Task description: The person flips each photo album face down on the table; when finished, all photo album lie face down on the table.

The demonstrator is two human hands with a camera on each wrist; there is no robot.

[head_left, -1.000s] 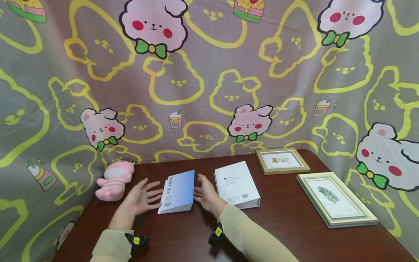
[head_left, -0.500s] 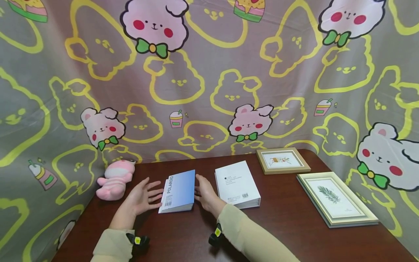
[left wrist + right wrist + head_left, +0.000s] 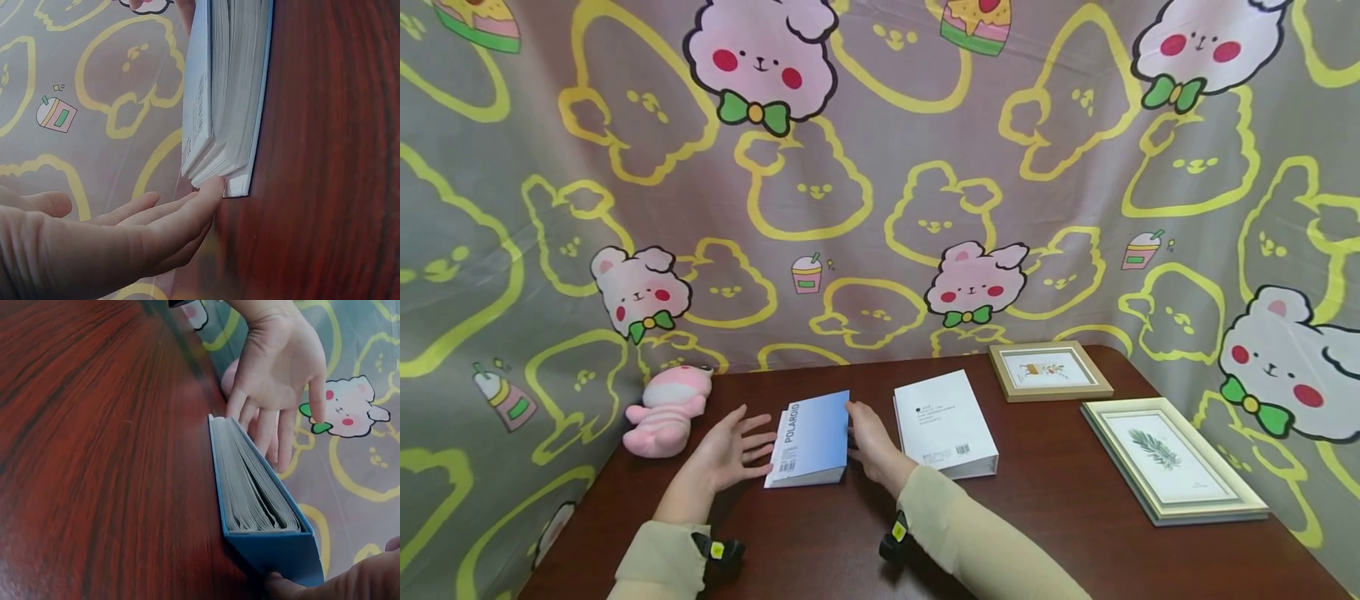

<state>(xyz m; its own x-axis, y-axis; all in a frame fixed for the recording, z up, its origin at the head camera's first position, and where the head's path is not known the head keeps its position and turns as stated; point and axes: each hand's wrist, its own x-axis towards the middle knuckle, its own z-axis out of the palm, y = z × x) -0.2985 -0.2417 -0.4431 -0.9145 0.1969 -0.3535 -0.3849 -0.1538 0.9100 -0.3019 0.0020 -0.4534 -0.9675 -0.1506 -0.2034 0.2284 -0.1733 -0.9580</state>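
**Two hands flank a blue album on a dark wooden counter**

At nine o'clock on the dark red-brown wooden counter (image 3: 1060, 508) lies a pink striped plush toy (image 3: 666, 408). Just to its right, the left hand (image 3: 726, 454) rests palm-in with its fingers (image 3: 187, 209) straight and slightly spread, the tips touching the lower corner of the blue hardcover album marked POLAROID (image 3: 811, 437). The album lies flat near the counter's centre, cover slightly lifted over its pages. At its three o'clock edge the right hand (image 3: 867, 440) touches the cover, fingers held together; whether they curl round the edge cannot be told. Farther right lie a white closed album (image 3: 943, 423), a small light-wood picture frame (image 3: 1048, 370) at one o'clock, and a larger pale picture frame with a leaf print (image 3: 1172, 458) at three o'clock.
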